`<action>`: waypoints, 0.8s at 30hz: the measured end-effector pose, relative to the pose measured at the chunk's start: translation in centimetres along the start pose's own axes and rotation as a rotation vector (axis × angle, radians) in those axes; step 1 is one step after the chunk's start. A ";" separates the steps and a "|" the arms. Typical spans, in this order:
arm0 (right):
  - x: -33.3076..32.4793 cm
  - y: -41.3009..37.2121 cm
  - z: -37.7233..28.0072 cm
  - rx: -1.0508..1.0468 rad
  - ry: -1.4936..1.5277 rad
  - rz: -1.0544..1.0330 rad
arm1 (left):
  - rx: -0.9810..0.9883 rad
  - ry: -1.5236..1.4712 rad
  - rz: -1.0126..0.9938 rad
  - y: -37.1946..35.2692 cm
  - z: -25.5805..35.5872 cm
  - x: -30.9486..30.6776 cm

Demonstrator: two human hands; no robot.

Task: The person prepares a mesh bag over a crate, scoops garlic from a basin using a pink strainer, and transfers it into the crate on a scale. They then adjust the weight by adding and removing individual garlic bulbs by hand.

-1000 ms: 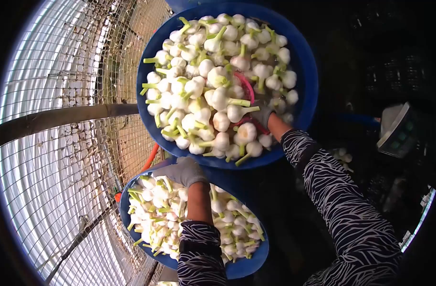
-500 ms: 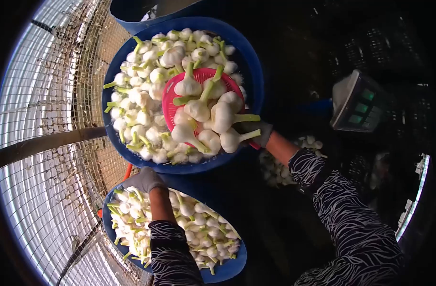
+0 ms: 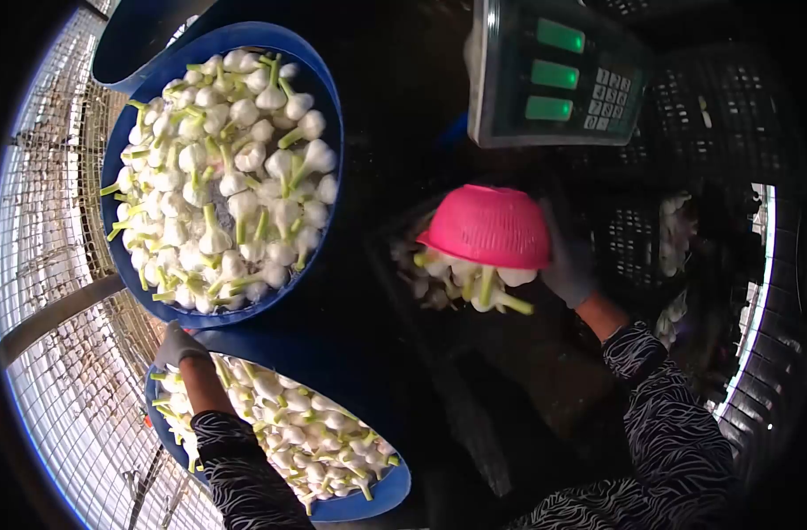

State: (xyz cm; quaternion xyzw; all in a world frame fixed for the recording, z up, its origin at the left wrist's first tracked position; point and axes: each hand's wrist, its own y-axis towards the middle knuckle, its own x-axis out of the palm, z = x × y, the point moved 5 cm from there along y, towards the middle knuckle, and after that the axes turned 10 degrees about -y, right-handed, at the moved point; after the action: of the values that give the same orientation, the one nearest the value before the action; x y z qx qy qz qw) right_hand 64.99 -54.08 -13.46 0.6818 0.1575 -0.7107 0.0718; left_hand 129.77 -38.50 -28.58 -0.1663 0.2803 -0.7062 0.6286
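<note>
My right hand, in a grey glove, grips the pink plastic colander by its right side. The colander is tipped over with its opening downward, and garlic bulbs with green stems come out below it. Beneath lies a dark crate with more garlic in it, partly hidden. My left hand, also gloved, is closed at the upper left rim of the lower blue tub, which is full of garlic. Above it stands a larger round blue tub with garlic heaped in it.
A scale display with green lit screens and a keypad stands at the upper right. Dark crates with garlic are at the right. A wire mesh wall runs along the left, and another blue tub is at the top left.
My right hand has carried the colander from over the large tub to the right and turned it over, so garlic spills out. My left hand stays near the lower tub's rim; the view has shifted right.
</note>
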 end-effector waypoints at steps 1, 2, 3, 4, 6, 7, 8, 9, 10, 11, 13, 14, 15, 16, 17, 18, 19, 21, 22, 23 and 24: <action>1.4 -1.3 2.2 0.085 -0.028 0.004 | -0.063 0.054 -0.013 -1.6 0.5 0.6; 2.9 -2.4 4.2 0.164 -0.055 0.010 | -0.057 0.046 -0.026 -2.1 -0.2 0.9; 2.7 -2.5 4.5 0.199 -0.094 0.061 | -0.048 0.034 -0.037 -2.4 -0.5 1.0; 2.5 -2.5 4.6 0.235 -0.130 0.112 | -0.036 0.023 -0.047 -2.6 -0.6 1.1; -0.4 -2.8 2.4 0.131 -0.035 0.221 | -0.001 -0.005 -0.068 -2.2 0.3 0.9; -1.2 -1.5 0.4 0.087 0.044 0.272 | 0.056 0.009 -0.043 1.2 -0.3 -0.3; -2.0 -0.3 -1.7 0.040 0.122 0.318 | 0.006 -0.039 -0.072 2.3 -1.0 -0.6; -2.5 1.4 -4.2 0.000 0.221 0.350 | -0.047 -0.091 -0.100 2.5 -1.2 -0.7; -2.9 3.0 -6.9 -0.039 0.315 0.375 | 0.024 -0.054 0.033 0.1 -0.2 -0.3; -3.4 4.4 -9.7 -0.076 0.406 0.396 | 0.088 -0.015 0.165 -2.9 0.5 0.6; -3.4 7.8 -15.0 -0.073 0.509 0.377 | 0.068 -0.108 0.151 -3.5 0.2 1.1; -3.0 9.9 -17.5 -0.033 0.521 0.337 | 0.129 -0.063 0.094 -2.1 -0.1 0.4; -2.0 13.7 -19.3 0.087 0.454 0.242 | 0.169 -0.031 0.192 -3.5 0.5 0.7; -1.8 17.5 -21.2 0.100 0.363 0.126 | 0.140 -0.023 0.197 -1.8 -0.5 -0.2; -1.6 21.2 -22.6 0.113 0.269 0.011 | 0.167 -0.031 0.198 -1.8 -0.5 -0.1; -1.2 24.3 -23.7 0.077 0.168 -0.008 | 0.194 -0.040 0.198 -1.9 -0.4 0.0; -0.4 26.9 -25.0 0.043 0.066 -0.027 | 0.276 -0.064 0.196 -4.0 0.6 1.1; 4.2 30.9 -26.6 0.007 -0.016 -0.115 | 0.332 -0.048 0.217 -4.0 0.4 0.9; 6.4 31.8 -27.6 -0.010 -0.058 -0.163 | 0.311 0.021 0.257 -4.7 0.9 1.1; 7.9 32.1 -29.1 -0.022 -0.093 -0.254 | 0.288 0.088 0.300 -5.3 1.3 1.2; 9.4 32.2 -30.6 -0.034 -0.128 -0.346 | 0.290 0.096 0.327 -6.0 1.8 1.6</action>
State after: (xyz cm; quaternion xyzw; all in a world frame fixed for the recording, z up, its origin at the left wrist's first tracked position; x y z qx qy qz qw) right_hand 103.62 -73.40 -27.45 0.5968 0.2797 -0.7515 -0.0301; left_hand 125.78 -40.07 -23.72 0.0074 0.2289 -0.6347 0.7380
